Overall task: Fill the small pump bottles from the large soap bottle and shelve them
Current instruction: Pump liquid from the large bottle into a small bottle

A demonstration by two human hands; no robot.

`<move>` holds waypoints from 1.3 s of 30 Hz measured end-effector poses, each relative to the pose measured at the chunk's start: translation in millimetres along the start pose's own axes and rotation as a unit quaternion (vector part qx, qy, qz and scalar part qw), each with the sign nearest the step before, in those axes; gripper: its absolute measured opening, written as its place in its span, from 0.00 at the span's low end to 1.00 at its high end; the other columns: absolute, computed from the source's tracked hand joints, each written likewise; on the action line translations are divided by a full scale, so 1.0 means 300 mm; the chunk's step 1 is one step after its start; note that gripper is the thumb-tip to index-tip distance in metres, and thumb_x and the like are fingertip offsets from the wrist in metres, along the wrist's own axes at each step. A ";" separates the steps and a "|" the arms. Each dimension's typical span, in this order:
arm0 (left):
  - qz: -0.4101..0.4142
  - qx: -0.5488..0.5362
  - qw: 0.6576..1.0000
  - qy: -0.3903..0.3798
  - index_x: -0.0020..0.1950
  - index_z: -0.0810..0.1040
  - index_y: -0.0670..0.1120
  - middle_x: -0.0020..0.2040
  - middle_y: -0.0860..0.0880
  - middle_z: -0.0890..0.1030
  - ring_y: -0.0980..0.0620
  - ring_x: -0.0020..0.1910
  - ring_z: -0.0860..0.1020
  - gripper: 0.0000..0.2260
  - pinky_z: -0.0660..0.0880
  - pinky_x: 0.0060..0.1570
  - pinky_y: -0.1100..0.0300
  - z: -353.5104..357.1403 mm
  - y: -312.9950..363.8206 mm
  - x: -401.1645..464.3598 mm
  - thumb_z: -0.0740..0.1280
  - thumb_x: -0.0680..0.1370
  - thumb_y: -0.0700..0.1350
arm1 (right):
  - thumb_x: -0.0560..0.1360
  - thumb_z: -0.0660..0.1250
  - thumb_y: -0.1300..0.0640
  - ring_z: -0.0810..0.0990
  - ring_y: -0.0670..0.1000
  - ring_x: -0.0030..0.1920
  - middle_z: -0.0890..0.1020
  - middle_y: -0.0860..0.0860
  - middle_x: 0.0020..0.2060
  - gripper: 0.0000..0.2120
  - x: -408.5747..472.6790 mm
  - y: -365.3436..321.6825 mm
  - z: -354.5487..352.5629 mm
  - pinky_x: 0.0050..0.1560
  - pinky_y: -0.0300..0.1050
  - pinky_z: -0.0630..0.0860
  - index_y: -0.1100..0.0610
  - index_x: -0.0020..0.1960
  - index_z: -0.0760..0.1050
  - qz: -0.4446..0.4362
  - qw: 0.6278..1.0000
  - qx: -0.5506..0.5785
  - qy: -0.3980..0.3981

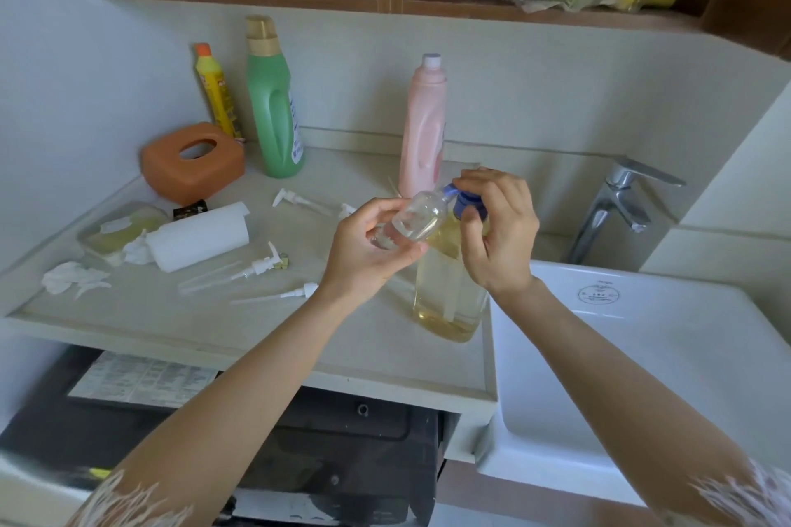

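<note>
Large soap bottle's pump head under the right hand; shelf items cropped above.

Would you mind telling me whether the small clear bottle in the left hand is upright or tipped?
Tipped: the left hand holds the small clear bottle slanted, neck at the blue pump of the large soap bottle.

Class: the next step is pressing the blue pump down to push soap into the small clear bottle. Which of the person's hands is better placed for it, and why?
The right hand: its fingers already curl over the blue pump on the large soap bottle. The left hand is occupied, holding the small clear bottle tilted with its mouth at the nozzle.
</note>
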State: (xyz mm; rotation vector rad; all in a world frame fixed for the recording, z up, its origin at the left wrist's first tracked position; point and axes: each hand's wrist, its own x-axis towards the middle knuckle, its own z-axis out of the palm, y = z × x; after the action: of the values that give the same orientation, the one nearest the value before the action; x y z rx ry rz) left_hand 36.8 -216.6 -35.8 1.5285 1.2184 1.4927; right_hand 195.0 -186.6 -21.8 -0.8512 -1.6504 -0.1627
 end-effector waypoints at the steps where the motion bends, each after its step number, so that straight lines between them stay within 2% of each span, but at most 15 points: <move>1: -0.003 -0.001 1.000 -0.001 0.51 0.79 0.54 0.47 0.51 0.83 0.57 0.44 0.79 0.19 0.75 0.45 0.65 0.000 0.005 0.002 0.76 0.63 0.41 | 0.70 0.56 0.63 0.79 0.58 0.50 0.83 0.57 0.46 0.15 0.003 -0.007 -0.008 0.56 0.35 0.68 0.64 0.47 0.81 -0.002 1.000 -0.005 -0.010; 6: -0.023 -0.004 1.000 0.004 0.53 0.76 0.45 0.48 0.46 0.83 0.54 0.40 0.80 0.20 0.77 0.43 0.64 0.004 0.033 0.014 0.76 0.66 0.31 | 0.74 0.56 0.60 0.78 0.56 0.51 0.82 0.54 0.49 0.15 0.067 -0.015 -0.053 0.56 0.32 0.67 0.62 0.50 0.81 -0.011 0.999 0.004 -0.050; 10: 0.007 0.001 1.000 0.015 0.51 0.76 0.47 0.46 0.49 0.82 0.55 0.42 0.80 0.19 0.76 0.42 0.67 0.004 0.040 0.013 0.77 0.66 0.32 | 0.76 0.56 0.59 0.78 0.57 0.56 0.80 0.58 0.53 0.16 0.063 -0.004 -0.054 0.59 0.30 0.67 0.65 0.54 0.80 -0.016 0.998 0.016 -0.057; 11: 0.015 0.007 1.000 0.018 0.50 0.76 0.48 0.46 0.49 0.82 0.55 0.42 0.79 0.19 0.76 0.42 0.66 0.005 0.039 0.014 0.78 0.65 0.33 | 0.75 0.57 0.60 0.76 0.58 0.58 0.79 0.60 0.55 0.17 0.052 -0.002 -0.047 0.61 0.31 0.66 0.67 0.56 0.79 -0.022 0.998 0.016 -0.058; 13: 0.027 0.012 0.999 0.020 0.50 0.77 0.49 0.47 0.48 0.83 0.53 0.45 0.80 0.19 0.76 0.48 0.62 0.002 0.031 0.014 0.78 0.65 0.35 | 0.73 0.57 0.61 0.72 0.59 0.61 0.76 0.63 0.57 0.20 0.029 0.002 -0.024 0.66 0.39 0.65 0.70 0.60 0.75 -0.042 0.997 0.012 -0.059; 15: 0.034 0.012 0.999 0.023 0.51 0.77 0.51 0.49 0.48 0.83 0.50 0.49 0.80 0.19 0.76 0.53 0.56 0.000 0.022 0.012 0.79 0.66 0.36 | 0.72 0.58 0.61 0.70 0.59 0.62 0.74 0.62 0.58 0.22 0.018 0.005 -0.007 0.67 0.42 0.63 0.71 0.61 0.74 -0.059 0.997 0.004 -0.043; 17: 0.032 0.011 0.999 0.024 0.51 0.77 0.52 0.50 0.49 0.83 0.50 0.51 0.80 0.19 0.76 0.55 0.55 -0.001 0.006 0.015 0.79 0.66 0.38 | 0.72 0.58 0.59 0.71 0.59 0.60 0.76 0.61 0.56 0.20 0.012 0.015 0.012 0.66 0.42 0.64 0.70 0.58 0.76 -0.066 0.997 -0.005 -0.027; 21: 0.021 -0.003 1.000 0.013 0.51 0.78 0.49 0.48 0.47 0.82 0.54 0.43 0.79 0.18 0.74 0.46 0.64 0.012 -0.024 0.008 0.79 0.66 0.37 | 0.75 0.56 0.57 0.78 0.58 0.53 0.81 0.57 0.48 0.17 -0.004 0.028 0.022 0.54 0.51 0.72 0.64 0.49 0.80 -0.050 0.998 -0.024 0.011; 23: 0.013 -0.008 1.000 0.009 0.51 0.78 0.48 0.46 0.49 0.82 0.55 0.42 0.78 0.19 0.73 0.45 0.65 0.013 -0.028 0.006 0.78 0.65 0.39 | 0.74 0.56 0.58 0.80 0.56 0.49 0.83 0.55 0.45 0.15 0.000 0.020 0.021 0.49 0.53 0.73 0.62 0.45 0.82 -0.029 0.999 -0.030 0.029; 26: -0.001 -0.011 1.000 0.000 0.50 0.77 0.50 0.46 0.49 0.83 0.55 0.43 0.80 0.18 0.75 0.45 0.65 0.004 -0.022 0.005 0.78 0.64 0.40 | 0.72 0.57 0.61 0.81 0.57 0.48 0.83 0.55 0.43 0.15 0.005 0.004 0.010 0.49 0.51 0.75 0.62 0.44 0.82 -0.015 0.999 -0.024 0.017; 28: -0.008 -0.011 1.000 -0.003 0.48 0.77 0.51 0.44 0.52 0.83 0.55 0.42 0.81 0.18 0.76 0.45 0.64 -0.001 -0.017 0.009 0.78 0.65 0.36 | 0.72 0.57 0.61 0.80 0.57 0.50 0.83 0.56 0.46 0.15 0.010 -0.006 -0.011 0.53 0.43 0.74 0.63 0.47 0.82 -0.017 1.000 -0.011 -0.009; 30: -0.012 -0.008 1.000 0.000 0.48 0.77 0.52 0.43 0.55 0.83 0.57 0.40 0.81 0.19 0.77 0.43 0.63 -0.004 -0.004 0.015 0.77 0.64 0.36 | 0.73 0.57 0.61 0.79 0.55 0.53 0.82 0.56 0.49 0.15 0.034 -0.010 -0.037 0.56 0.37 0.71 0.63 0.50 0.81 -0.019 0.999 0.002 -0.036; 33: -0.015 -0.006 1.000 0.007 0.49 0.73 0.55 0.46 0.50 0.84 0.52 0.39 0.81 0.21 0.78 0.42 0.59 -0.006 0.012 0.022 0.76 0.61 0.41 | 0.76 0.56 0.58 0.78 0.54 0.55 0.81 0.53 0.52 0.16 0.073 -0.007 -0.061 0.56 0.37 0.72 0.62 0.53 0.80 -0.005 0.998 0.007 -0.070; 36: 0.003 -0.019 1.000 0.022 0.47 0.72 0.53 0.44 0.47 0.83 0.49 0.38 0.81 0.20 0.78 0.41 0.59 -0.004 0.011 0.022 0.76 0.62 0.41 | 0.76 0.56 0.58 0.75 0.54 0.61 0.79 0.57 0.57 0.17 0.055 -0.003 -0.053 0.60 0.31 0.68 0.64 0.57 0.78 -0.001 0.997 0.017 -0.073; 39: 0.009 -0.028 0.999 0.016 0.47 0.72 0.52 0.44 0.47 0.83 0.53 0.39 0.81 0.19 0.78 0.42 0.61 0.001 0.007 0.020 0.76 0.62 0.41 | 0.74 0.58 0.60 0.69 0.54 0.65 0.76 0.62 0.59 0.19 0.019 -0.005 -0.022 0.67 0.38 0.65 0.69 0.60 0.74 -0.019 0.998 0.027 -0.054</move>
State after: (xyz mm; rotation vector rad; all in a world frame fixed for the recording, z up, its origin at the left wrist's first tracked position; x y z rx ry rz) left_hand 37.0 -211.6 -31.9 1.4873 1.1733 1.5549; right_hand 199.1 -188.8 -14.3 -0.7985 -1.7657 -0.0991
